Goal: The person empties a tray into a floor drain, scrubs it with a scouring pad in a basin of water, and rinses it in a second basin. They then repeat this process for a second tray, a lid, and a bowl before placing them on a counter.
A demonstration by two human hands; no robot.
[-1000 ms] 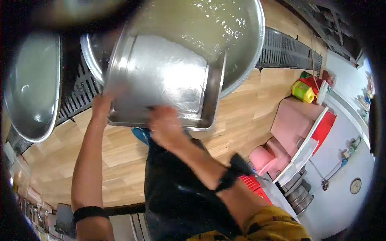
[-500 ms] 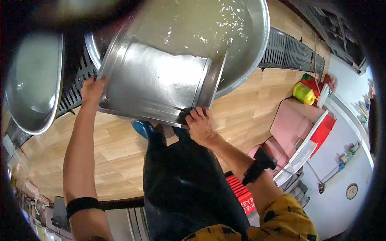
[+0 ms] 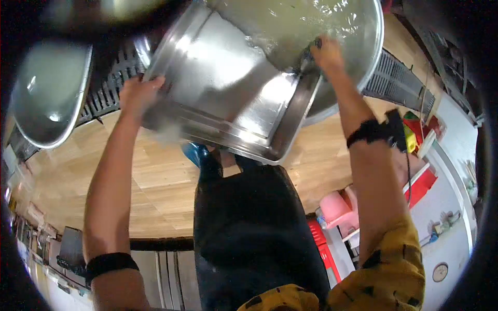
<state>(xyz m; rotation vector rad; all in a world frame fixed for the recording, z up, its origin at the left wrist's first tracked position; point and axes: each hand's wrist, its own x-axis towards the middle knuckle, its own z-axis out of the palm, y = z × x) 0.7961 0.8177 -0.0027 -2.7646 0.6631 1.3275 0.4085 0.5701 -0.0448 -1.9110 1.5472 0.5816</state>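
A large rectangular metal tray point(image 3: 223, 78) is tilted, its far end dipping into the cloudy water of a big round metal basin point(image 3: 377, 36). My left hand point(image 3: 139, 96) is closed on the tray's left rim. At the tray's far right side, my right hand point(image 3: 328, 54) is closed around a small dark scrubber point(image 3: 307, 57), mostly hidden by the fingers and slightly blurred. The scrubber is at the tray's right wall, by the waterline.
Another metal basin point(image 3: 52, 93) of cloudy water stands at left. A slotted drain grate point(image 3: 397, 78) runs behind the basins across the tan tiled floor point(image 3: 161, 192). Pink containers point(image 3: 336, 207) and a red crate point(image 3: 324, 249) are at right.
My right hand has moved from the tray's near right corner up along its right side toward the water, with the dark scrubber. The tray has shifted slightly right in view.
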